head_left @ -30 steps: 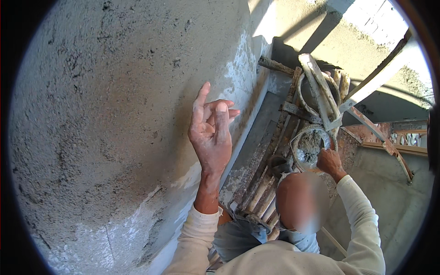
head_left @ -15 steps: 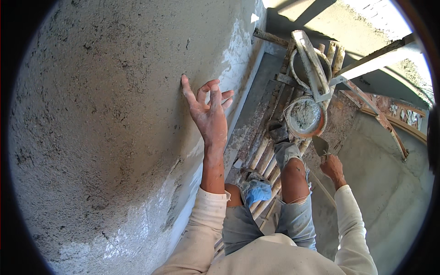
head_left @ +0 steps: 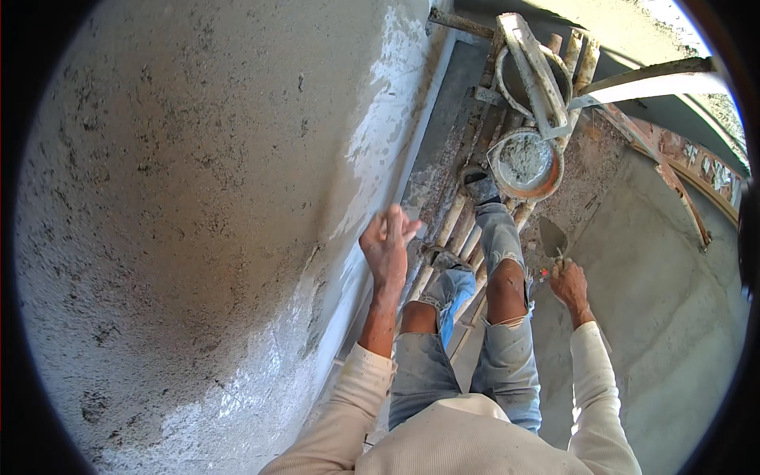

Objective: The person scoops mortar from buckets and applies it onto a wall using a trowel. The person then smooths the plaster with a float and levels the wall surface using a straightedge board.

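Observation:
My left hand (head_left: 386,252) is in the air beside the lower edge of the plastered wall (head_left: 214,166), apart from it. Its fingers are loosely bent and somewhat spread, with nothing in them. My right hand (head_left: 570,286) is wrapped round the handle of a pointed trowel (head_left: 552,236), out to the right of my knee. The trowel's blade points away from me, over the floor. Beyond my feet stands a round bucket (head_left: 552,184) with grey mortar (head_left: 522,157) inside.
A second bucket (head_left: 503,87) stands farther off, with a long mortar-caked wooden piece (head_left: 532,71) across its top. I am on a platform of poles (head_left: 450,226). A timber brace (head_left: 653,83) slants in at the far right, near a curved wooden edge (head_left: 708,202).
My left hand has come off the wall and moved down toward me, its fingers curling in. My right hand still holds the trowel. The view has shifted slightly.

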{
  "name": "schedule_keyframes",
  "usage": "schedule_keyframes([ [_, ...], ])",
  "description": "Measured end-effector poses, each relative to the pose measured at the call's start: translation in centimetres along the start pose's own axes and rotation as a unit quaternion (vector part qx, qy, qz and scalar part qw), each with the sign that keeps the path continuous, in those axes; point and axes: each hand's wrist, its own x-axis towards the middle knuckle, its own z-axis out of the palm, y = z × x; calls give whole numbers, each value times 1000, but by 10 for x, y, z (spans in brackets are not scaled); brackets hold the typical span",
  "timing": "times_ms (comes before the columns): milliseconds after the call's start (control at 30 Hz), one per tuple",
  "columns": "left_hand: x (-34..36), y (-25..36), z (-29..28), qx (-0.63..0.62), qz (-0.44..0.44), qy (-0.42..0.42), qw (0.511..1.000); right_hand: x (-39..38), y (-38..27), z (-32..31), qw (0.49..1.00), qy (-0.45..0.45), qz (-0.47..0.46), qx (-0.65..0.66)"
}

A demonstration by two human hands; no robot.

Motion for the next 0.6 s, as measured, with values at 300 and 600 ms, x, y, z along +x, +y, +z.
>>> schedule_keyframes([
  [300,-148,-198,-223,287,-367,160,870,128,-35,21,998,18,40,48],
  [600,-169,-223,-209,218,-348,91,907,267,-49,88,799,-99,87,587],
])
